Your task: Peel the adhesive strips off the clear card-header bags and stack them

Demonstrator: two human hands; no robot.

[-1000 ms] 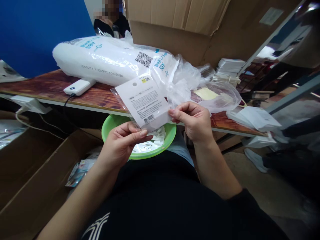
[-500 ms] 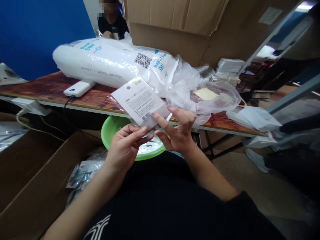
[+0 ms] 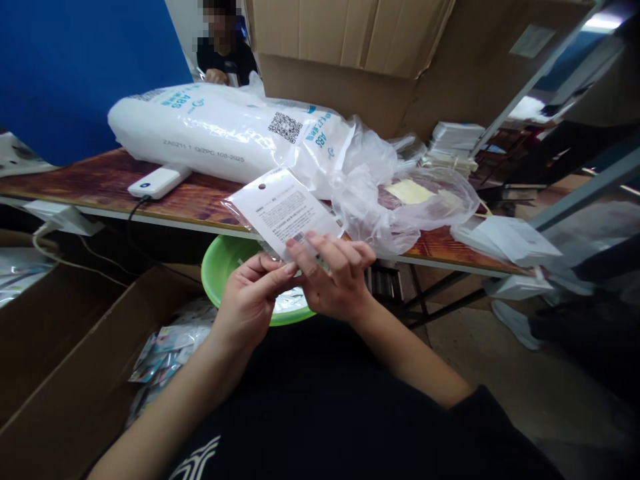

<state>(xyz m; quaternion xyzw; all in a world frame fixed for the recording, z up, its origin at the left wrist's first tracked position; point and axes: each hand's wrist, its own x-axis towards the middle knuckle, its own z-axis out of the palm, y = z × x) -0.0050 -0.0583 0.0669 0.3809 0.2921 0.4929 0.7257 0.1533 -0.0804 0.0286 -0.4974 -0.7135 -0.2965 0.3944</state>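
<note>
A white printed card in a clear plastic sleeve [image 3: 280,210] is held up in front of me, its barcode end down. My left hand [image 3: 250,300] pinches its lower edge from the left. My right hand [image 3: 333,277] closes its fingers over the same lower edge, right next to the left hand. Under both hands a green plastic bowl [image 3: 223,267] with small white packets rests on my lap.
A wooden table [image 3: 100,180] carries a big white ABS sack [image 3: 220,133], a white device with a cable [image 3: 157,181] and crumpled clear bags [image 3: 400,200]. A cardboard box [image 3: 75,347] with packets lies at my left. Another person [image 3: 225,53] sits behind the table.
My right hand slid left from the card's right corner to its lower edge beside the left hand. The card tilted lower and flatter.
</note>
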